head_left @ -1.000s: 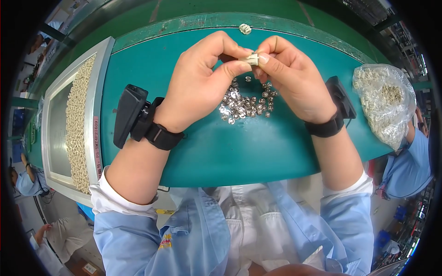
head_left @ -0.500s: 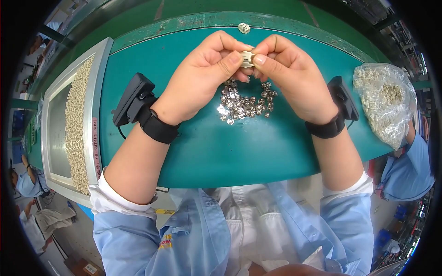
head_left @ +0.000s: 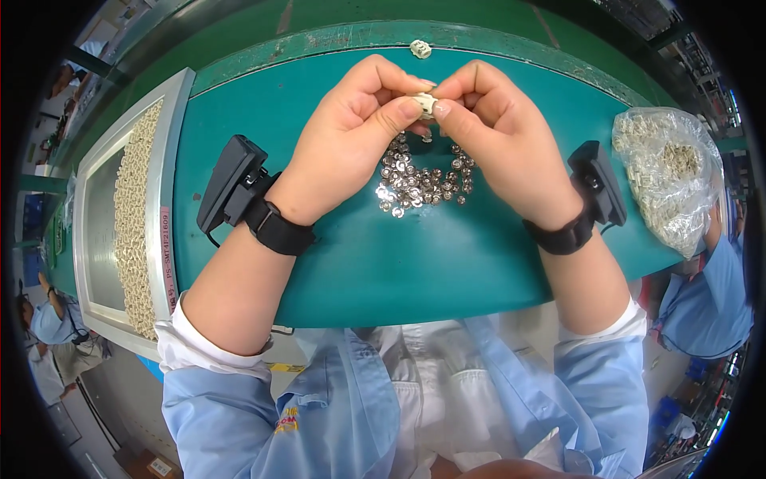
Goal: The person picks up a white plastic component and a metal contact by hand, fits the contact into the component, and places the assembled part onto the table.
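Between my two hands, above the far half of the green mat, is a small cream plastic part [head_left: 426, 104] with dark slots. My left hand [head_left: 363, 120] pinches its left side between thumb and fingers. From the other side my right hand [head_left: 487, 112] closes on it, thumb against its near face. A pile of small shiny round metal pieces [head_left: 415, 180] lies on the mat just below my hands. One metal piece shows close under my fingertips; I cannot make out whether it is held. Another cream plastic part [head_left: 420, 49] rests alone at the mat's far edge.
A metal-framed tray [head_left: 171, 160] on the left holds rows of cream parts [head_left: 137, 215]. To the right, a clear plastic bag [head_left: 666, 176] is full of similar cream parts. Black strapped devices [head_left: 231, 184] sit on my wrists. Other people in blue are at both sides.
The cream part has turned slightly between my fingertips, and my right thumb has shifted on it. Both wrists have moved a little. The metal pile looks much the same.
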`<state>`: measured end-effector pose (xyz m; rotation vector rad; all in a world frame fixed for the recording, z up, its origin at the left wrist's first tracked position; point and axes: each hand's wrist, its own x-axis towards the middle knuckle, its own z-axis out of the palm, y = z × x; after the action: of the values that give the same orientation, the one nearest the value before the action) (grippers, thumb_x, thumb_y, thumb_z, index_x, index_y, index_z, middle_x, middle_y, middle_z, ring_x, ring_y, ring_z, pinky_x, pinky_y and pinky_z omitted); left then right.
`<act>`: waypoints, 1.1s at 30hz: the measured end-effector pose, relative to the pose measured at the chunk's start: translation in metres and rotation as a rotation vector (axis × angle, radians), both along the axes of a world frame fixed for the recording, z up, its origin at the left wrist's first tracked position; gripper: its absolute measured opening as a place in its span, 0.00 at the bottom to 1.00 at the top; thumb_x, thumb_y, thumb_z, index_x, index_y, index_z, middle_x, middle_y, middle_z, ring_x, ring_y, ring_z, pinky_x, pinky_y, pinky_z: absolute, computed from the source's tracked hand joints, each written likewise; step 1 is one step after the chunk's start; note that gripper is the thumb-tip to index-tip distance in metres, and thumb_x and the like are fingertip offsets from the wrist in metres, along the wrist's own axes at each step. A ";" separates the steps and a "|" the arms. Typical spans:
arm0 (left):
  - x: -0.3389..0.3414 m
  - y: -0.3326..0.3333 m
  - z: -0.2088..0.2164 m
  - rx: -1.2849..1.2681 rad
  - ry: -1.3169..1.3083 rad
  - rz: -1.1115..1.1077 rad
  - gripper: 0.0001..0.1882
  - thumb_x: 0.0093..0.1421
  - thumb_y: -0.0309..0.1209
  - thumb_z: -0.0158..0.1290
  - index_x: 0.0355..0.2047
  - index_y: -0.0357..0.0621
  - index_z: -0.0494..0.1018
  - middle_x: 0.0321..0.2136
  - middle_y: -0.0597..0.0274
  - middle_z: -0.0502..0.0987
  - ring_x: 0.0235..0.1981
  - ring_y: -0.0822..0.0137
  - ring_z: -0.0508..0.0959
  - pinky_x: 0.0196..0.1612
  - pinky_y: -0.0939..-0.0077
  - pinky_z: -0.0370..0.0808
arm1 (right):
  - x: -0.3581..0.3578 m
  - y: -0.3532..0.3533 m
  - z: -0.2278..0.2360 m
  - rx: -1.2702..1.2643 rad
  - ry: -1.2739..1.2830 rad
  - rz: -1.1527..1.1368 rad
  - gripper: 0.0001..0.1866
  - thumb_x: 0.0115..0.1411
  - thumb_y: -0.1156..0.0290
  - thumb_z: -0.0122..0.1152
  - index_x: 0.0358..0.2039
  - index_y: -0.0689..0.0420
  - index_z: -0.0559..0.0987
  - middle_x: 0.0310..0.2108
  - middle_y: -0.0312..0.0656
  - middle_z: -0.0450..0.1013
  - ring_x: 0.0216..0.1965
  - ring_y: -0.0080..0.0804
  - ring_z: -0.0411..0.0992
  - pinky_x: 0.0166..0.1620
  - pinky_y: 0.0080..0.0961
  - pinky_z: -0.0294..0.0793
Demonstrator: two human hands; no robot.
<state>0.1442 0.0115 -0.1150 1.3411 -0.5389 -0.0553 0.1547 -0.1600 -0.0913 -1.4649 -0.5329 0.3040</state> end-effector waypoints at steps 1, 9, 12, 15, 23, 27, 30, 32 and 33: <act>0.000 0.000 0.000 0.001 0.000 -0.001 0.10 0.60 0.31 0.44 0.40 0.42 0.64 0.35 0.62 0.72 0.34 0.72 0.72 0.41 0.79 0.69 | -0.001 0.000 0.003 0.019 0.037 0.016 0.05 0.57 0.73 0.51 0.31 0.60 0.69 0.31 0.35 0.70 0.33 0.17 0.67 0.37 0.14 0.65; 0.003 0.006 0.000 -0.285 0.223 -0.254 0.11 0.60 0.31 0.45 0.41 0.42 0.64 0.35 0.61 0.72 0.35 0.72 0.72 0.41 0.80 0.69 | 0.001 -0.003 0.008 0.063 0.002 0.071 0.05 0.56 0.74 0.52 0.30 0.62 0.69 0.29 0.38 0.71 0.31 0.20 0.69 0.36 0.15 0.69; 0.003 0.004 -0.001 -0.190 0.167 -0.181 0.11 0.60 0.31 0.45 0.41 0.41 0.64 0.34 0.61 0.72 0.35 0.72 0.72 0.40 0.80 0.69 | 0.000 -0.001 0.004 0.023 -0.031 0.030 0.05 0.56 0.74 0.52 0.31 0.63 0.69 0.29 0.39 0.71 0.31 0.20 0.69 0.36 0.15 0.69; 0.001 0.003 -0.001 -0.167 0.142 -0.132 0.11 0.60 0.31 0.45 0.41 0.41 0.64 0.34 0.61 0.72 0.35 0.72 0.72 0.40 0.80 0.69 | -0.002 0.001 0.003 -0.020 -0.028 0.016 0.06 0.57 0.74 0.52 0.32 0.62 0.69 0.31 0.38 0.71 0.33 0.19 0.68 0.38 0.15 0.67; -0.001 -0.002 0.001 -0.158 0.034 -0.028 0.07 0.59 0.27 0.45 0.37 0.39 0.64 0.33 0.60 0.73 0.33 0.73 0.73 0.39 0.80 0.71 | -0.006 0.004 0.005 0.039 0.023 -0.033 0.06 0.58 0.71 0.50 0.31 0.61 0.69 0.29 0.35 0.70 0.30 0.16 0.67 0.33 0.11 0.64; 0.000 -0.001 -0.002 -0.177 0.079 -0.067 0.09 0.59 0.29 0.45 0.40 0.40 0.64 0.34 0.60 0.73 0.34 0.71 0.73 0.41 0.80 0.69 | -0.006 0.005 0.001 0.073 0.024 -0.048 0.06 0.58 0.70 0.50 0.31 0.60 0.69 0.28 0.34 0.70 0.28 0.15 0.65 0.32 0.11 0.62; 0.000 0.000 -0.002 -0.181 0.088 -0.081 0.10 0.59 0.29 0.46 0.41 0.40 0.64 0.35 0.61 0.73 0.36 0.71 0.73 0.42 0.80 0.69 | -0.006 0.005 0.003 0.089 0.049 -0.064 0.05 0.58 0.71 0.50 0.31 0.59 0.69 0.27 0.33 0.69 0.28 0.15 0.65 0.32 0.12 0.63; 0.000 0.000 -0.001 -0.168 0.065 -0.072 0.10 0.58 0.28 0.47 0.40 0.40 0.64 0.35 0.60 0.73 0.36 0.71 0.73 0.42 0.80 0.69 | -0.006 0.005 0.002 0.084 0.063 -0.062 0.05 0.58 0.71 0.50 0.32 0.59 0.69 0.26 0.33 0.69 0.28 0.16 0.64 0.32 0.11 0.62; -0.001 -0.001 0.000 -0.168 0.065 -0.071 0.10 0.58 0.28 0.47 0.40 0.40 0.64 0.35 0.60 0.73 0.36 0.71 0.73 0.42 0.80 0.69 | -0.006 0.005 0.002 0.080 0.077 -0.061 0.05 0.58 0.71 0.50 0.32 0.59 0.69 0.26 0.33 0.68 0.28 0.16 0.64 0.32 0.11 0.62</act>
<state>0.1433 0.0106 -0.1152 1.1530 -0.5242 -0.1094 0.1490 -0.1549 -0.0897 -1.3840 -0.4335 0.2868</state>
